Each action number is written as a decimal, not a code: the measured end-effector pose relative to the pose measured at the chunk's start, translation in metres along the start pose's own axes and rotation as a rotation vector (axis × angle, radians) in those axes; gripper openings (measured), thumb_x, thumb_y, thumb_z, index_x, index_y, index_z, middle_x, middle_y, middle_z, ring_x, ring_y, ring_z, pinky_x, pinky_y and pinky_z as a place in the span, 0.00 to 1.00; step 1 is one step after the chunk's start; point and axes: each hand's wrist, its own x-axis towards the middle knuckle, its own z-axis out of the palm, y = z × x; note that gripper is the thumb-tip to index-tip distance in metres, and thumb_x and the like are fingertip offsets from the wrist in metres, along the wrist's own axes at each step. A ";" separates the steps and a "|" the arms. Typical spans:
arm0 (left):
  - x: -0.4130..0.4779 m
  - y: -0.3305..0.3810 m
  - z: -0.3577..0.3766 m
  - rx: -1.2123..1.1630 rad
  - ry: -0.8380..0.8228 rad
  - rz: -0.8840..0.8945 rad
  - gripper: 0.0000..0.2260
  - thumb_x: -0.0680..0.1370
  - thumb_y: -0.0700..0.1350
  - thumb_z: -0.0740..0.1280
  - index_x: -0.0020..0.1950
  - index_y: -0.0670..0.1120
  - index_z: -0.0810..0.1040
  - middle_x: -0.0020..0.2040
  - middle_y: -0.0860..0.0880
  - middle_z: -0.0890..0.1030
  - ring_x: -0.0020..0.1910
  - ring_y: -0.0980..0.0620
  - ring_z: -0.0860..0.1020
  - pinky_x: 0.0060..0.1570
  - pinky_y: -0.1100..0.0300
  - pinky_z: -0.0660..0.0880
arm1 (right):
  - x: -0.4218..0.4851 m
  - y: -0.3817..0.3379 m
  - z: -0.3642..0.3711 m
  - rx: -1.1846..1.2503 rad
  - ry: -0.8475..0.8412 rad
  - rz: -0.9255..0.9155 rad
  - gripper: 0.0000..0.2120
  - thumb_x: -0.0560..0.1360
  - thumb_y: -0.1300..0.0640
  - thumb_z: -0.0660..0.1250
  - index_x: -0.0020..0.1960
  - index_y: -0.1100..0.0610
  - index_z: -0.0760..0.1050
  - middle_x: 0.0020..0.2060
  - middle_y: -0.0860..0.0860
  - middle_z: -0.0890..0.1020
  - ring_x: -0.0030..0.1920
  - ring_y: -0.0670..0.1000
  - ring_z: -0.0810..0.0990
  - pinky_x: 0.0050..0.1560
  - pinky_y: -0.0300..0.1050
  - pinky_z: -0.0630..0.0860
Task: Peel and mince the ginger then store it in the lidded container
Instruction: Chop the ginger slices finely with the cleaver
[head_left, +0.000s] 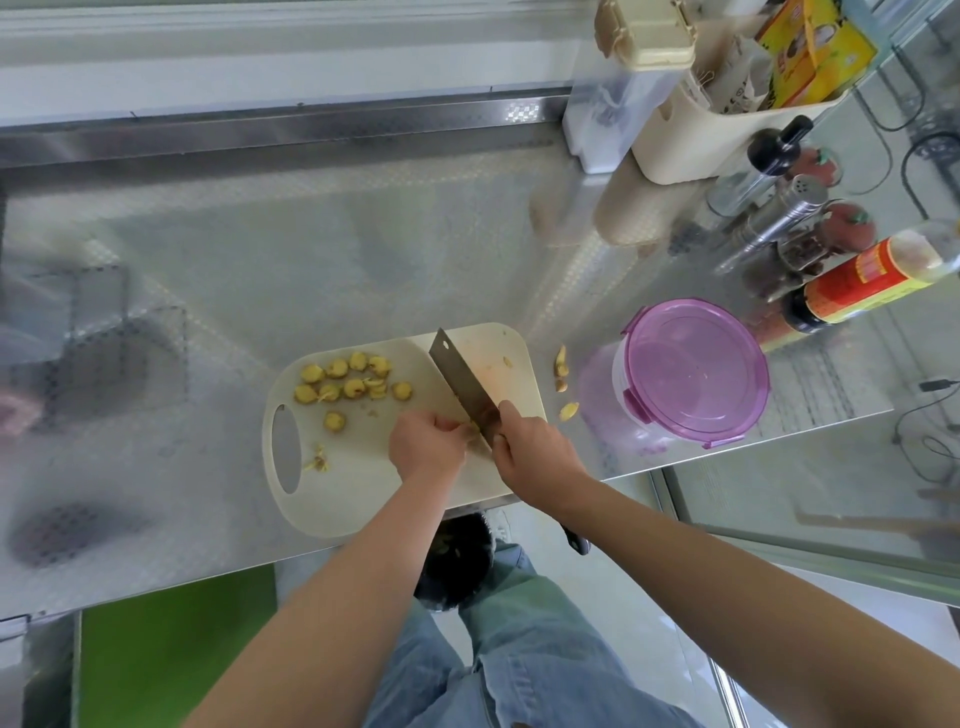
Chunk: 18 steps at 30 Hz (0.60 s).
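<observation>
Presently in hand: slicing, as I judge it; mincing and storing are not yet done.
Left hand (428, 441): your fingers are curled and pinch a small ginger piece (470, 430) down on the cutting board (363, 483), fingertips right against the blade.
Right hand (535, 449): wrapped round the cleaver (460, 376) high up, where handle meets blade; the dark handle end pokes out past your wrist.
Ginger slices (353, 382): scattered rounds at the board's far left, near its handle hole.
Board position: its near long side lies along the front edge of the counter (260, 260).
Lidded container (691, 374): purple, lid on, near the counter's front edge, right of the board and apart from it.
Peel scraps (562, 366): on the counter between board and container.
Risk, fingers: the piece is short and mostly hidden under your fingertips; a slip of the blade would meet them first.
Risk, board: downward chops could nudge it over the front edge, because nothing holds it back.
Risk, slices: loose rounds may roll or scatter when you gather them for mincing.
Risk, storing: scraps lie close enough to be swept in with the mince.
</observation>
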 end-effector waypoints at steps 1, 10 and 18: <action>0.001 0.000 0.000 -0.012 -0.003 -0.010 0.10 0.65 0.44 0.79 0.30 0.47 0.79 0.32 0.45 0.83 0.36 0.41 0.83 0.43 0.46 0.81 | 0.000 0.000 0.003 -0.001 0.011 0.002 0.03 0.81 0.57 0.53 0.51 0.57 0.62 0.35 0.55 0.74 0.36 0.58 0.75 0.34 0.48 0.66; -0.006 0.003 -0.002 -0.049 0.006 -0.028 0.11 0.67 0.43 0.77 0.29 0.44 0.78 0.30 0.45 0.83 0.35 0.43 0.83 0.44 0.49 0.81 | 0.007 0.000 -0.006 0.054 0.077 0.008 0.04 0.81 0.57 0.54 0.51 0.57 0.61 0.36 0.57 0.75 0.34 0.60 0.74 0.33 0.49 0.70; -0.005 0.001 -0.001 -0.047 0.013 -0.023 0.10 0.66 0.44 0.78 0.30 0.43 0.80 0.29 0.46 0.82 0.34 0.43 0.83 0.44 0.48 0.81 | -0.001 -0.001 -0.015 -0.004 0.018 -0.029 0.06 0.82 0.52 0.54 0.51 0.55 0.61 0.34 0.52 0.72 0.30 0.52 0.69 0.29 0.44 0.62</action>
